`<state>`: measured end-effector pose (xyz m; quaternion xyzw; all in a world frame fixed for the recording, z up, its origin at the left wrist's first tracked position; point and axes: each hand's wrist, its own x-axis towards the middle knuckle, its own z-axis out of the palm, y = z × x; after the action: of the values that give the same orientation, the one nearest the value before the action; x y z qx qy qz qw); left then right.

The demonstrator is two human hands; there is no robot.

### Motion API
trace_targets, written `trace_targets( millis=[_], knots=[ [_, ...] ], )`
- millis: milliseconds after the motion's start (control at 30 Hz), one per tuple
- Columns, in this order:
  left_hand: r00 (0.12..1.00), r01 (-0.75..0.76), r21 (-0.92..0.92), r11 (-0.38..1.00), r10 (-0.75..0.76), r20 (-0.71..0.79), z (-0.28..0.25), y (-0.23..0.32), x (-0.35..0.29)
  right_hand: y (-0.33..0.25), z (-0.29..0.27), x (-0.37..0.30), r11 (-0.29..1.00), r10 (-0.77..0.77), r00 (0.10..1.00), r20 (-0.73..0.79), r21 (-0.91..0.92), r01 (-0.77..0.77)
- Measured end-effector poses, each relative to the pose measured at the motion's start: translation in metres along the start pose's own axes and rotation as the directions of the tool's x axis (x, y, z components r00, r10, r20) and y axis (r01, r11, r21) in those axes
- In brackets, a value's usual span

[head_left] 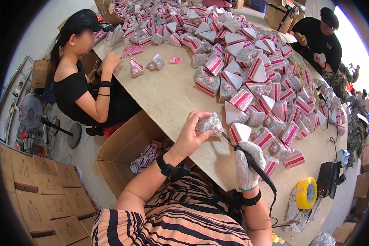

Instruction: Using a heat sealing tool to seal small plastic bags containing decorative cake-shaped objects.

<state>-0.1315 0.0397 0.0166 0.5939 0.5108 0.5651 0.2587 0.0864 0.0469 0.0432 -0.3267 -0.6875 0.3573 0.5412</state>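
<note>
My bare left hand (197,130) is closed round a glittery, multicoloured ornament (211,124) shaped like a slice of cake, above the table's near edge. In my right hand (249,164), which wears a white knitted glove, is a soldering iron (253,164) with a black handle and cable. Its thin metal tip points up and left to the ornament's lower right side, touching it or very close. The heap of cake-slice ornaments (242,100), with white faces, pink stripes and glitter tops, begins just beyond my right hand.
A yellow tape roll (306,192) and a black power unit (330,179) sit at the table's right. Below its left edge stands an open carton (123,147) with wrapped pieces. One co-worker (84,78) sits at left; another person (319,41) works at far right. The iron's cable trails beside my right forearm.
</note>
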Motion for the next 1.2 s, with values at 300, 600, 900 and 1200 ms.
trace_targets(
  millis=[300,600,900,1200],
  knots=[
    [1.000,-0.012,0.019,1.000,0.012,0.009,-0.001,0.002,0.000,0.000,0.000,0.001,1.000,-0.002,1.000,0.001,-0.019,0.002],
    [1.000,-0.011,0.010,1.000,0.011,0.006,0.000,0.001,0.000,0.003,0.001,0.000,1.000,-0.011,1.000,0.004,-0.028,0.011],
    [0.999,-0.040,0.031,0.999,0.040,0.009,0.000,0.004,0.000,-0.003,0.002,0.001,0.999,-0.008,1.000,0.017,-0.040,0.009],
    [0.999,-0.053,0.068,0.996,0.053,0.011,0.001,0.007,0.000,-0.007,0.003,0.004,0.997,-0.012,1.000,0.029,-0.077,0.014]
  ],
)
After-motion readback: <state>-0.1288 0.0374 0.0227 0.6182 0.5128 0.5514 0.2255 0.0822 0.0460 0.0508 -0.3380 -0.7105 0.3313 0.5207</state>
